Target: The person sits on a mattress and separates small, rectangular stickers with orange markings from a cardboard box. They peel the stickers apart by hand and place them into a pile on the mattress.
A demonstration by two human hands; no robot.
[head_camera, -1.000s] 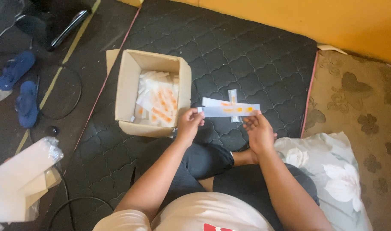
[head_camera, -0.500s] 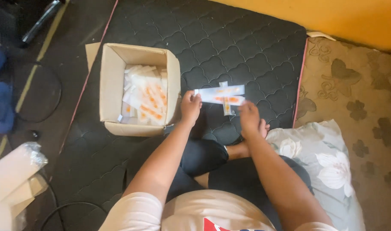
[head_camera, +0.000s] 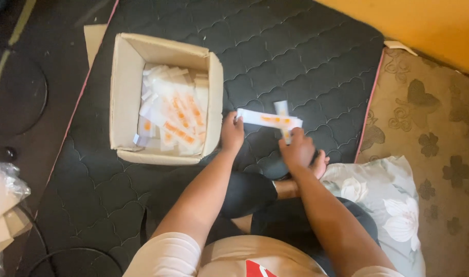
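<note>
Above a dark quilted mattress (head_camera: pixel 306 56), both hands clamp two crossed white-and-orange packets (head_camera: pixel 269 119): left hand (head_camera: pixel 232 134) grips one end, right hand (head_camera: pixel 297 151) the other strip, beside one cardboard box (head_camera: pixel 126 97).

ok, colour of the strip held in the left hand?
White with orange marks: the strip, best seen in the head view, pinched at its end by the left hand.

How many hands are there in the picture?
2. The left hand grips the left end of a white-and-orange packet above the dark mattress. The right hand holds a crossing strip from below. No others show.
</note>
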